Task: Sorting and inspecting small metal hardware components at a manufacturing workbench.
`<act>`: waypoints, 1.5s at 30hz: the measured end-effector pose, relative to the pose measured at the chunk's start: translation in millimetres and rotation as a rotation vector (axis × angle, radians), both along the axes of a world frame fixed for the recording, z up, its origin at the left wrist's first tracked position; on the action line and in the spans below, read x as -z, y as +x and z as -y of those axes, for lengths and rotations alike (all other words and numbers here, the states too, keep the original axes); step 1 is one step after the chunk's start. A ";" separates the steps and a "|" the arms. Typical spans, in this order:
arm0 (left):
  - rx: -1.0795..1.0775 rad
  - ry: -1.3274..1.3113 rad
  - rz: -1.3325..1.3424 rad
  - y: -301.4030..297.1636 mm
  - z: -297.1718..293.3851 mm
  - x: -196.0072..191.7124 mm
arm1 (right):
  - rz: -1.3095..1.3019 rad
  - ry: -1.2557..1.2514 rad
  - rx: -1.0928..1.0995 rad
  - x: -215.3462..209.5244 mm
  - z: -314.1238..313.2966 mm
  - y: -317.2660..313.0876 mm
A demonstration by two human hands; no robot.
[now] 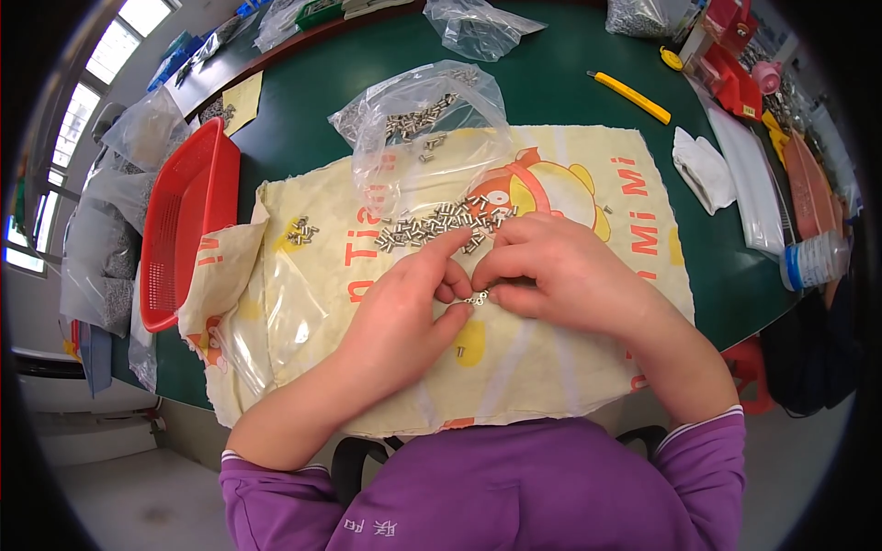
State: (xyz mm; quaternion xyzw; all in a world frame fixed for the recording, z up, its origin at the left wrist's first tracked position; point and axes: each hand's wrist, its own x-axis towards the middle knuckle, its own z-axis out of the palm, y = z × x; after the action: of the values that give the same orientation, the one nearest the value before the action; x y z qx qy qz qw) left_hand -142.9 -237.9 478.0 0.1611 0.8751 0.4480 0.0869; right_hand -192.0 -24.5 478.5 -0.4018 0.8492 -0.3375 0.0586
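Left hand (404, 317) and right hand (560, 275), fingertips pinched together on one small metal part (478, 297), apparently shared between them, over the yellow printed cloth (570, 367). Beyond: heap of small metal parts (432, 225); clear plastic bag (418, 119) holding more. Left: red basket (188, 220). Far: yellow utility knife (630, 96).

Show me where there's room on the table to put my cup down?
Bare green table lies between the clear bag of metal parts and the yellow knife. Bare cloth shows near the front edge. It's crowded by the parts pile, where left hand and right hand work.
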 end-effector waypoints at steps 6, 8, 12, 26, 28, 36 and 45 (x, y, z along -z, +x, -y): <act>0.008 -0.034 -0.024 -0.9 -0.5 -0.5 | -0.040 -0.003 0.005 0.2 1.8 1.0; 0.017 -0.062 -0.064 -0.5 1.0 -1.1 | -0.015 -0.004 0.006 -0.9 1.8 1.4; 0.017 -0.051 -0.036 -0.8 -1.0 -3.3 | -0.003 -0.003 0.010 -0.7 2.0 1.4; 0.050 -0.013 0.020 1.1 -1.4 -7.1 | -0.005 0.002 0.001 -3.2 -0.3 2.9; 0.044 -0.032 0.012 0.8 1.8 -8.8 | 0.090 0.036 -0.021 -8.3 -2.6 1.6; 0.065 -0.062 -0.039 -2.7 6.3 -7.0 | 0.050 -0.090 0.168 -2.7 -4.1 -2.8; 0.230 -0.137 -0.338 -5.7 -4.2 2.8 | -0.051 -0.119 0.278 3.9 0.9 -3.0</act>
State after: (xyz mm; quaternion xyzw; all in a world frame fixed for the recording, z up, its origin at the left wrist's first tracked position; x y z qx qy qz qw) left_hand -148.6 -233.7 475.2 0.3266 0.8814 0.3414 0.0003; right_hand -195.0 -25.4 474.7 -0.2917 0.8762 -0.3820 -0.0342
